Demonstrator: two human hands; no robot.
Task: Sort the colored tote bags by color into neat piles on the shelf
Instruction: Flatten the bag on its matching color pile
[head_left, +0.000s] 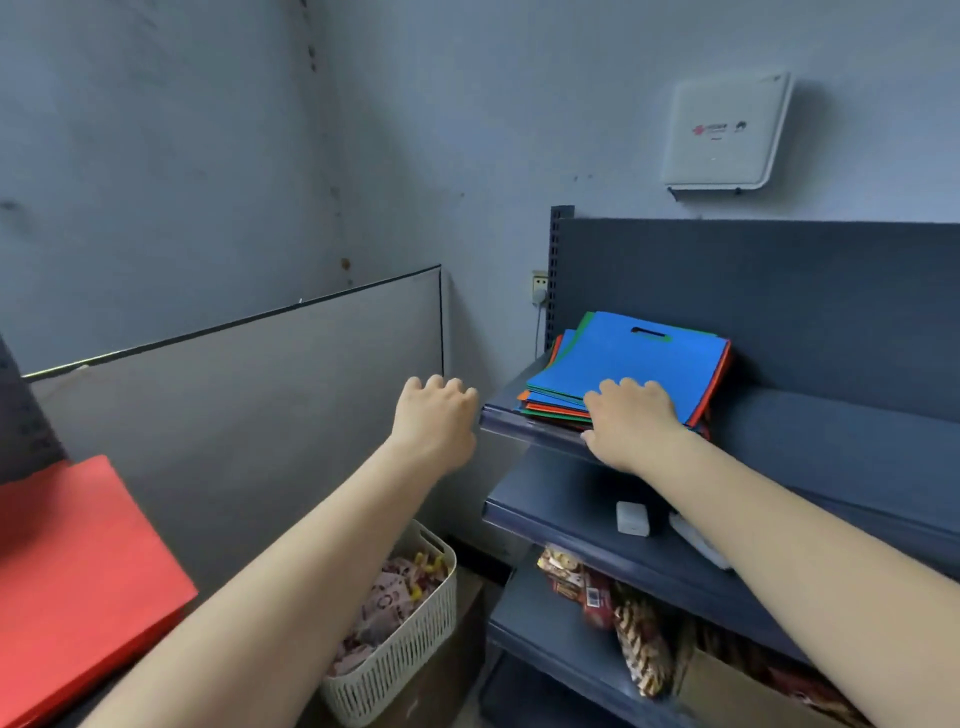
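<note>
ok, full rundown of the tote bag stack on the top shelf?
The tote bag stack lies flat at the left end of the top shelf. A blue bag with a die-cut handle slot is on top; green, orange and red edges fan out unevenly beneath. It looks like non-woven fabric. The right hand rests on its front edge, fingers curled over it. The left hand is clear of it.

A corner of a storeroom with scuffed grey-blue walls (156, 130), lit dimly and evenly. A grey partition panel (249, 395) with a dark edge stands along the left wall. A white box (724, 132) bearing small logos hangs high on the right wall, and a wall socket (540, 285) sits lower down. A white slatted basket (410, 639) of packets stands on the floor.
</note>
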